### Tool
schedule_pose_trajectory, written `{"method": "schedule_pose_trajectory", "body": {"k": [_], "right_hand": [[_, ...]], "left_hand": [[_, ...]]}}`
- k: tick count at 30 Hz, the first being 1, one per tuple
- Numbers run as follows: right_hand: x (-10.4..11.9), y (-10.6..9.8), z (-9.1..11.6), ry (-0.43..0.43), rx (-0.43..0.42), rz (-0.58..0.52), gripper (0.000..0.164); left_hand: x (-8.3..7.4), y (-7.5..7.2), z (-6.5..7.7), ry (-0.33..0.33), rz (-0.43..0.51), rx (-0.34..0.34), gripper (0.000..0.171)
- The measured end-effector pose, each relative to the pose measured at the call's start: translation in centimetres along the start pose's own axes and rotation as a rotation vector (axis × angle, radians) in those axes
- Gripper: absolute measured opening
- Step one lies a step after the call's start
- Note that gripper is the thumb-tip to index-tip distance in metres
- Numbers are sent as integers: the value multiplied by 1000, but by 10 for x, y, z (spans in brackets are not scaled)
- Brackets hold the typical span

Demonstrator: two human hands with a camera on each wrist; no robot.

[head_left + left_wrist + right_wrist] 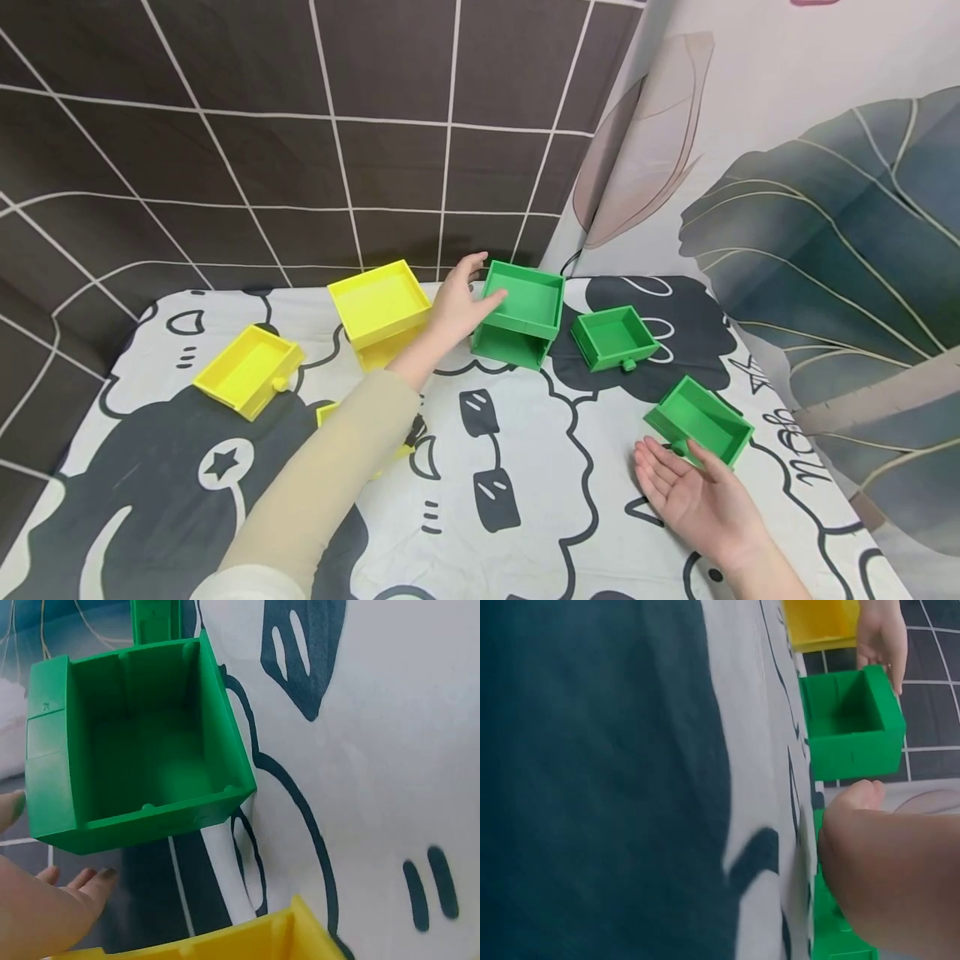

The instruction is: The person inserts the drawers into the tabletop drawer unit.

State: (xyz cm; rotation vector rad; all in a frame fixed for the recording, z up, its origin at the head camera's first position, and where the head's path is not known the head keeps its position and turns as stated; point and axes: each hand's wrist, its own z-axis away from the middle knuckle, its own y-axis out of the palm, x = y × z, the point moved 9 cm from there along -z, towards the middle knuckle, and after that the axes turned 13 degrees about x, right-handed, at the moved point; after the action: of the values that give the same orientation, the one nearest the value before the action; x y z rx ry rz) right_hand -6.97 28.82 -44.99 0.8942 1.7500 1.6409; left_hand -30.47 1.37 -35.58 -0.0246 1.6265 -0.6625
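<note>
We judged the main risk to lie with the green plastic two-level open-fronted box point(520, 323), near the tabletop's far edge, toward twelve o'clock in the head view. The left hand point(453, 308) was spread wide at the box's nine o'clock side, its thumb over the top rim; we could not tell whether it touched. With no grip closed round the box, a one-sided push could have slid or tipped it toward three o'clock, into the small green plastic drawer with a round knob point(615, 340) just beside it. The right hand point(697, 508) lay palm up with fingers extended, holding nothing, at six o'clock of the second green knobbed plastic drawer point(701, 421). Its fingertips were so near the knob that a careless lift could have spun the drawer askew; contact there we could not make out. We also worried about the left arm: its beige sleeve point(330, 475) crossed above a mostly hidden yellow plastic piece point(326, 412) and passed close before the yellow plastic two-level box point(378, 304), at nine o'clock of the green one, so a low withdrawal might have dragged either. The yellow knobbed plastic drawer point(247, 367), farther out at nine o'clock, seemed safe from the sleeve.
</note>
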Motion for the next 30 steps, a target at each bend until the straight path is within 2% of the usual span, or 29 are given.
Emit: {"method": "schedule_pose_trajectory", "body": {"k": [4,10,15,20,25,30], "right_hand": [[-1,-5,4,-9,-36,-10,76],[2,-9,11,-50,-74,-63,73],[4,-11,14,-94,-119,-110,78],[9,-18,17,-151,-218,-102,84],[15,-24,21,-220,-330,-95,81],[19,-28,24,-272,-391,-104,77]], "left_hand": [[10,1,-3,-44,136,-14,72],[20,8,-8,-96,242,11,76],[26,13,-13,-100,297,25,79],[30,15,-18,-88,344,41,80],[32,19,-23,-85,393,78,80],[35,19,-25,-92,389,87,74]]}}
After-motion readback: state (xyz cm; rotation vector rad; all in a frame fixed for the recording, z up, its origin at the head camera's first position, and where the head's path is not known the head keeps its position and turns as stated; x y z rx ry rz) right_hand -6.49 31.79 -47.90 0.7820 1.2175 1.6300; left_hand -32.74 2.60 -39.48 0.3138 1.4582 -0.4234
